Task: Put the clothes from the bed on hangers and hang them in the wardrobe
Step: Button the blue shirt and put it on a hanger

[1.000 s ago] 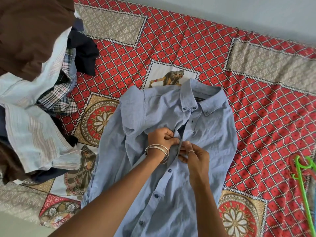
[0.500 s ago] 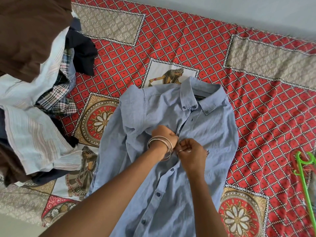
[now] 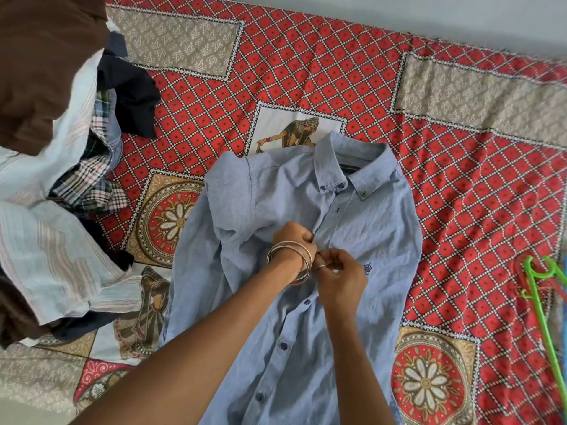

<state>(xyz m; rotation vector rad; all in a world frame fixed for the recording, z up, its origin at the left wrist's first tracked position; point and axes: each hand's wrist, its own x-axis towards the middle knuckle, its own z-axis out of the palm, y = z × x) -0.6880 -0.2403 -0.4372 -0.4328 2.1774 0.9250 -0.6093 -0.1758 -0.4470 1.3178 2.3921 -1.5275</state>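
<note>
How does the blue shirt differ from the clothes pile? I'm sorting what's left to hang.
The blue shirt lies spread flat mid-bed, collar up; the clothes pile is heaped and crumpled at the left edge. The shirt is one plain garment; the pile mixes brown, striped, plaid and dark pieces. Both hands work the shirt's placket; nothing touches the pile. Neither is on a hanger.

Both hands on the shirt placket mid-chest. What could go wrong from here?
1. The blue shirt lies flat with both hands, left hand and right hand, pinching the placket; buttoning it up may make a hanger harder to slide in through the collar.
2. The green hanger sits at the bed's far right edge, apart from the shirt; reaching for it may drag the shirt out of shape.
3. The clothes pile is heaped loosely at left and may slide off.
</note>
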